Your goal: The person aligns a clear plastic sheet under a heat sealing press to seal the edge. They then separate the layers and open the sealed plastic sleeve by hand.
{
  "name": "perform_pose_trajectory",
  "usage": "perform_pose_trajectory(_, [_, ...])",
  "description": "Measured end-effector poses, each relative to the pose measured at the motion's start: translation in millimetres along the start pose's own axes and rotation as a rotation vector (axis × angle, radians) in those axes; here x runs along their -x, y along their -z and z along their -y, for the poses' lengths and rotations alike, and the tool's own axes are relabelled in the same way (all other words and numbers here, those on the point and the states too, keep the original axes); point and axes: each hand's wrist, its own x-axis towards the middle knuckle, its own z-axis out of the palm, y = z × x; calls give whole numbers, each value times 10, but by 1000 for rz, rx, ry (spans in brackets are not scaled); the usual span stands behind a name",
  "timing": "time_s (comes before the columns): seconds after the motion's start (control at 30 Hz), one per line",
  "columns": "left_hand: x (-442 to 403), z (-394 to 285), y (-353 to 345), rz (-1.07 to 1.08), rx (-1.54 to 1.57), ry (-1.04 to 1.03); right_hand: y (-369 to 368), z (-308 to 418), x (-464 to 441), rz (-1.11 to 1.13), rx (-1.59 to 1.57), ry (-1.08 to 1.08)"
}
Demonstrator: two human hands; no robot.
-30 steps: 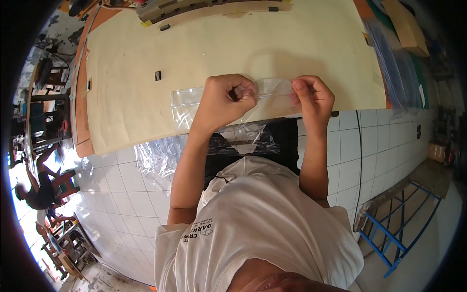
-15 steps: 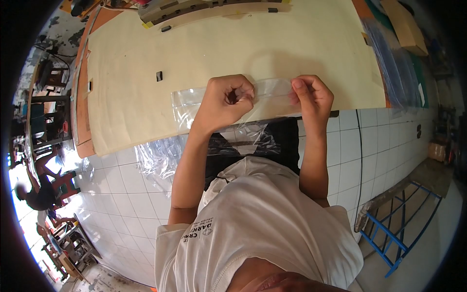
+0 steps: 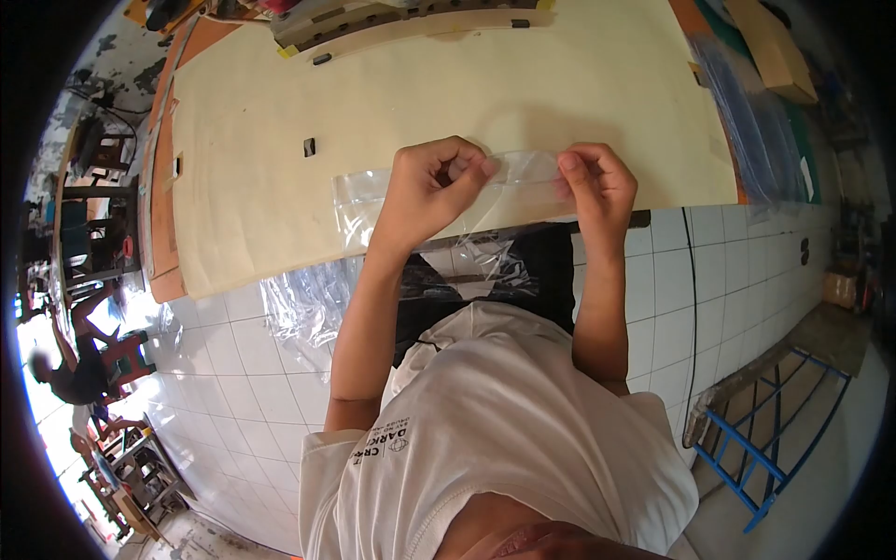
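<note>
The left hand is mostly closed, its fingers curled into a loose ring and the thumb tip meeting the forefinger on a clear plastic piece. The right hand is part closed, pinching the right end of that same piece between thumb and fingertips, the other fingers bent. Two hands, then, on one piece: it spans the gap between them and runs on past the left wrist, lying low over the near edge of a pale yellow sheet. How many layers the plastic has, I cannot tell.

The one sheet covers most of an orange-brown table. Three small dark pieces show plainly on it: one piece left of the hands and two near the far edge, by a long strip-like object with yellow tape at its ends. Crumpled clear plastic hangs below the near edge, left of the lap. At the table's right end lie bluish clear plastic sheets, too merged to count, with one brown cardboard box beyond them. Farther out, one blue metal frame stands at lower right, and at least one other person is at far left.
</note>
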Motion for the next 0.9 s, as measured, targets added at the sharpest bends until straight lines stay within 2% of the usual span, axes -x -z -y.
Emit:
perform_pose_trajectory(0.07, [19,17,5,-3,17,-3,-40,57,-16,-13,-10,7])
perform_pose_trajectory(0.13, [10,11,13,-13,31,-9,-153,255,-91,-236,450,358])
perform_pose_trajectory(0.17, [12,6,8,-11,29,-17,-166,349,-112,-232,446,359])
perform_pose_trajectory(0.23, [25,-5,10,-5,26,-18,-163,547,-133,-42,715,583])
perform_pose_trajectory(0.27, [23,-23,11,-2,-13,-48,-223,642,-143,63,788,608])
perform_pose_trajectory(0.3, [12,-32,8,3,-50,-81,-281,629,-125,55,792,603])
perform_pose_trajectory(0.37, [5,9,24,19,-48,-73,-397,566,-135,194,989,598])
perform_pose_trajectory(0.43, [-2,31,16,21,-46,-69,-454,427,-163,174,988,593])
perform_pose_trajectory(0.53, [10,39,22,-7,-49,-63,-469,269,-231,294,904,483])
perform_pose_trajectory(0.6, [2,48,17,-15,-50,-84,-453,186,-293,315,728,397])
perform_pose_trajectory(0.7, [-21,55,11,-31,-82,-66,-414,110,-318,315,639,328])
perform_pose_trajectory(0.9, [-27,29,-48,-78,-59,-43,-358,30,-329,304,443,334])
